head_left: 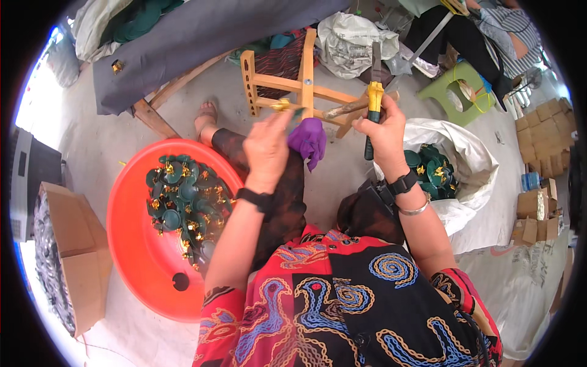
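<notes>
currently, head view, items as seen:

- left hand [266, 148]: raised in front of the body, black band on wrist. fingers curled, grip closed on a small green-and-gold piece [287, 108] held at the fingertips, just in front of the wooden stool frame.
- right hand [384, 131]: grip wrapped tight round a hand tool [372, 98] w/ yellow-and-black handle, held upright, dark metal end pointing up. black watch + silver bangle on wrist.
- purple cloth [309, 139]: bunched betw. the two hands, hanging down over the lap; can't tell which hand has it.
- wooden stool frame [299, 85]: on its side on the floor, just beyond the hands.
- red basin [131, 244]: on floor at person's left, holds a pile of green pieces w/ gold bits [183, 199].
- white sack [468, 156]: on floor at right, open, more green/gold pieces inside.
- cardboard box [76, 244]: far left, beside the basin.
- green plastic stool [458, 92]: upper right, well apart from the hands.
- another person's legs, top right, seated.
</notes>
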### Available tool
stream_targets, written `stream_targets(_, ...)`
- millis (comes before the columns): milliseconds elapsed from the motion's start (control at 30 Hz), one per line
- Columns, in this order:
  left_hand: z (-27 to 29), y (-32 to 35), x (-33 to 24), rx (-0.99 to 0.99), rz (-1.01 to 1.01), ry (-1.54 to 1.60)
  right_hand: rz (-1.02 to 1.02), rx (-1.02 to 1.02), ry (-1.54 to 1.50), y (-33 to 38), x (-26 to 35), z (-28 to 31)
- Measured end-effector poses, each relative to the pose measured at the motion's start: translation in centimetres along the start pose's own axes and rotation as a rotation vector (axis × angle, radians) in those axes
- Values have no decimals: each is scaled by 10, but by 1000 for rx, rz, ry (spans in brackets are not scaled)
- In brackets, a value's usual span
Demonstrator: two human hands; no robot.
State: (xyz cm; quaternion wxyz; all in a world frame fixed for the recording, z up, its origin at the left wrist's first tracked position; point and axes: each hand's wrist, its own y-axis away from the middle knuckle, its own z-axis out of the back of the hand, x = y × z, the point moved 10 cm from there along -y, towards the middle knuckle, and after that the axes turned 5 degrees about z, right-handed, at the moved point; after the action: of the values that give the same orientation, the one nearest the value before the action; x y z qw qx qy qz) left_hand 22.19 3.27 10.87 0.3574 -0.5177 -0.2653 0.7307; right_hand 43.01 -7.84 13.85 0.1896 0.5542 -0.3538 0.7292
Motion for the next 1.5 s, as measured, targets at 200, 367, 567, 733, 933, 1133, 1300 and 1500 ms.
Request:
stream_targets(200,-60,35,-16,209,-74,-83,115,18,-17,6,7,6)
stream_targets(367,-66,33,-12,251,-64,-80,345,168,307,10,43,-20)
stream_targets(567,-62,28,-16,298,-39,-59,522,356,498,19,48,-60)
stream_targets(733,-54,7,-6,149,342,219,670,384,563,29,63,-72)
stream_targets(933,-96,14,7,355,270,138,542,477,497,29,66,-66)
stream_targets(1133,-78,2,-7,203,167,160,913,-71,670,24,211,16)
stream_targets(1300,-85,6,2,253,228,168,707,433,1152,33,126,-26)
stream_targets(1500,-79,4,-10,274,175,174,317,268,674,13,102,-1)
